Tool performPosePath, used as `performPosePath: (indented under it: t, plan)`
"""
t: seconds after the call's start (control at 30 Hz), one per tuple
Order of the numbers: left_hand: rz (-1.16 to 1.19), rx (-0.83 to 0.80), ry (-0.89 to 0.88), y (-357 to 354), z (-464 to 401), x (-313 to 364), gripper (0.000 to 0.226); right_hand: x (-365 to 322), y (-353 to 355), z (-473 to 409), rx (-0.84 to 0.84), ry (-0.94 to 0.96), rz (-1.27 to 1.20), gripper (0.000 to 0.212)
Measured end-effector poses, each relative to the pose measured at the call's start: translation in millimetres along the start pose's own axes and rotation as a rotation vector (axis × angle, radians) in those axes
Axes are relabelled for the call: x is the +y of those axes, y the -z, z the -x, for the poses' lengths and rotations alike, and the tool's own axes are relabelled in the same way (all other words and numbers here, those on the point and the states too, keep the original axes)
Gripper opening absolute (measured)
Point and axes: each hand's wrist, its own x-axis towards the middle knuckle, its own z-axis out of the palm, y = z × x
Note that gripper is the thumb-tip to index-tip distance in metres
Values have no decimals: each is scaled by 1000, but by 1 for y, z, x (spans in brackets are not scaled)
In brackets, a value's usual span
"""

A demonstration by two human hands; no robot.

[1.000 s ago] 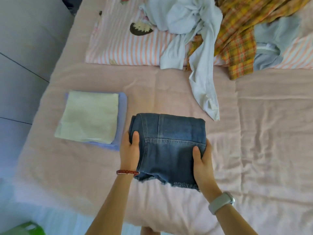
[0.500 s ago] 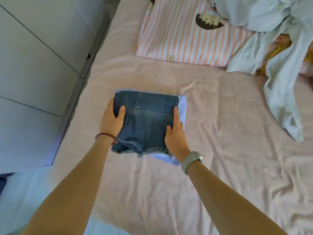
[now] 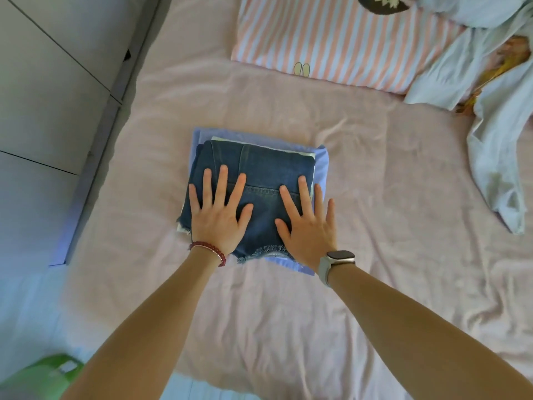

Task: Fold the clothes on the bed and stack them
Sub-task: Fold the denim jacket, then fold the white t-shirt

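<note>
Folded denim shorts (image 3: 259, 168) lie on top of a stack on the pink bed (image 3: 375, 197). Under them a pale folded garment (image 3: 305, 153) shows only as a thin edge, and a folded blue garment (image 3: 321, 166) sticks out at the bottom. My left hand (image 3: 217, 215) lies flat on the left half of the shorts with its fingers spread. My right hand (image 3: 308, 223) presses flat on the right half, reaching over the stack's right edge. Unfolded pale blue clothes (image 3: 496, 145) lie in a heap at the far right.
A pink-and-white striped pillow (image 3: 331, 44) lies at the head of the bed, partly under the heap. A yellow plaid garment (image 3: 501, 64) peeks out between the pale blue clothes. Grey cabinet fronts (image 3: 52, 82) run along the left of the bed. A green object (image 3: 43, 376) sits at bottom left.
I carried the folded denim shorts left and set them on the stack. Both hands have let go of the shorts' sides and now press flat on top.
</note>
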Motion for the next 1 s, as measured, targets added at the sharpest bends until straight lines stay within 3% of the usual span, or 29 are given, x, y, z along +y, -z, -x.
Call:
performPosePath:
  t: [0.13,0.2,0.3,0.37,0.47,0.53,0.63,0.7,0.8,0.87,0.93,1.0]
  plan:
    - [-18,-142,0,-2,-6,0,60,0,-3,-4,-80,2,-45,59]
    - [-20,-138,4,7,-10,5,58,5,7,-8,-94,70,-130,60]
    - [107,-56,185,34,-8,36,54,32,33,3,16,117,-365,57]
    - [150,137,177,49,-3,74,48,71,36,19,135,-14,-396,55]
    - [274,243,-54,49,8,153,50,157,35,35,181,-377,-241,60]
    - [392,155,-184,38,19,211,53,219,37,36,87,-597,-142,64]
    - [306,-166,-277,-5,48,272,61,291,43,32,3,-712,-96,74]
    - [212,-343,-273,-38,66,287,65,324,38,33,-47,-702,-117,71]
    - [127,-407,-240,-53,74,291,69,349,35,37,-1,-602,-128,41]
    - [118,-492,-185,-47,63,295,63,348,33,51,25,-541,-204,32]
    - [268,-380,-100,-30,52,310,42,333,27,92,43,-437,-340,28]
    - [639,-303,171,-5,39,337,36,319,19,154,29,-306,-465,26]
